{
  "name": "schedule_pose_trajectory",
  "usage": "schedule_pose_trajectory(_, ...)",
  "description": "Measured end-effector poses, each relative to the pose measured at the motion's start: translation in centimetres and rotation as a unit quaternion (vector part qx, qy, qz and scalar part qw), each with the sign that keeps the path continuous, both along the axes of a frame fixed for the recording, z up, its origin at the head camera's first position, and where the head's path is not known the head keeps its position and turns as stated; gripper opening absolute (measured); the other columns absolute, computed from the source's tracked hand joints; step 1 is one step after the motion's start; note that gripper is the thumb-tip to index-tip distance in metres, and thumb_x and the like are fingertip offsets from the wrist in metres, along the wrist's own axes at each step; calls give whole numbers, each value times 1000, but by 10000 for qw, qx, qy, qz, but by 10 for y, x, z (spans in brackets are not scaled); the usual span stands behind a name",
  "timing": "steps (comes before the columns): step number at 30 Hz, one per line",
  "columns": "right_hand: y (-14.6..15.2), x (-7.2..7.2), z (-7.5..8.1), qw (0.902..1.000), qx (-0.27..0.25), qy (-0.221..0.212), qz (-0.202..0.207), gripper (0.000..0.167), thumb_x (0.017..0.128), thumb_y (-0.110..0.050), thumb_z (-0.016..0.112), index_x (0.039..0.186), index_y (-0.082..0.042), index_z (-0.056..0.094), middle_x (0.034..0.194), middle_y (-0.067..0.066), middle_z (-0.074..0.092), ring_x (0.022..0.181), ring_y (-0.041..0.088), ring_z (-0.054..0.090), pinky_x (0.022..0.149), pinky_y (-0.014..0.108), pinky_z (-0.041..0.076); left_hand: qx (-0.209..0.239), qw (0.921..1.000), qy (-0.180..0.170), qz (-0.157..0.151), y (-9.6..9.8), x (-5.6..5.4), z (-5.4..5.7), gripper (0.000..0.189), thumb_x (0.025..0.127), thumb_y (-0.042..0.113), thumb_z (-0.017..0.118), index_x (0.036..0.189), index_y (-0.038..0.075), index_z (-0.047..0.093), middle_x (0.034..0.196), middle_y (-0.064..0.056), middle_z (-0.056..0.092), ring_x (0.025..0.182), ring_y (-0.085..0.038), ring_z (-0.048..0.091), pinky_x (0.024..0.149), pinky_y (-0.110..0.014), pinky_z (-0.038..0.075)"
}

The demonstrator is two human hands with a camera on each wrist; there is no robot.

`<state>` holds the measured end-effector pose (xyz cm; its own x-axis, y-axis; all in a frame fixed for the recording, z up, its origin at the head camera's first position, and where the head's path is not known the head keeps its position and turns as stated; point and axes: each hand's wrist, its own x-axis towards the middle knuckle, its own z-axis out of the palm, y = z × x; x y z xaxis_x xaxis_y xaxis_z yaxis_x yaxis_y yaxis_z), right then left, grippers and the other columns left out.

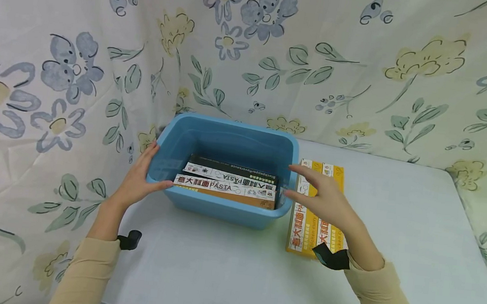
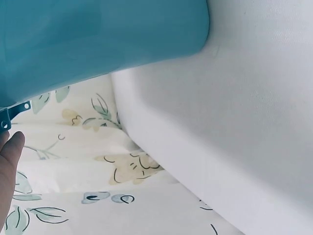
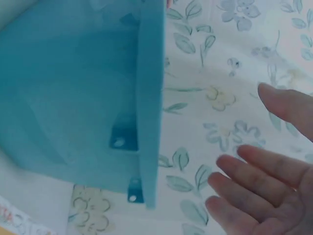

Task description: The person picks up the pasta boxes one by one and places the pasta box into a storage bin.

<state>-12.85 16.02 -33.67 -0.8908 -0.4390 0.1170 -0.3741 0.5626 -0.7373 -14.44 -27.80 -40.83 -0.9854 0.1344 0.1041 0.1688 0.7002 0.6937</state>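
A blue plastic bin (image 1: 215, 209) stands on the white table between the two hands. Inside it lie several pasta boxes, among them an orange-and-white one (image 1: 226, 187) and a dark one (image 1: 233, 166). My left hand (image 1: 138, 180) is at the bin's left end, thumb over the front corner of the rim and fingers extended along the outside. In the left wrist view, fingertips (image 2: 14, 144) show just under the rim's bracket. Beside the right rim, my right hand (image 1: 329, 200) is spread with nothing in it; the right wrist view shows a gap between its fingers (image 3: 244, 191) and the bin.
Two yellow pasta boxes (image 1: 300, 227) lie side by side on the table right of the bin, partly under the right hand. A flowered curtain (image 1: 348, 84) hangs behind and along the left. The white table (image 1: 417, 239) extends to the right.
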Motion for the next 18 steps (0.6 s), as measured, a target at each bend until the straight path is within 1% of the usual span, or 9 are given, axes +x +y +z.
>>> schedule_pose_trajectory(4,12,11,-10,9978,79,80,-652,62,89,-20,71,143,-2,46,145,19,46,134,42,39,102,63,35,-18,10000,11,-1,0,0,0,106,78,39,78,156,7,14,162,-14,6,146,-41,8,106,-71,16)
schedule_pose_trajectory(8,23,24,-25,9939,189,130,-1081,66,89,-21,71,146,-4,42,147,23,42,135,45,36,102,65,33,5,10000,50,-14,1,1,0,106,78,39,78,156,6,14,162,-14,6,146,-42,8,106,-72,16)
schedule_pose_trajectory(12,35,34,-42,9888,166,-95,-1479,71,90,-23,71,149,-6,37,150,23,37,137,46,32,103,66,30,29,10000,54,10,1,1,0,106,78,37,78,156,6,14,162,-15,6,146,-42,9,106,-72,16)
schedule_pose_trajectory(18,50,48,-75,9775,25,-564,-2031,74,91,-30,69,152,-8,33,152,24,33,137,50,27,102,69,28,13,10000,-30,44,1,2,1,106,78,38,78,156,7,13,162,-13,6,146,-41,8,106,-72,16)
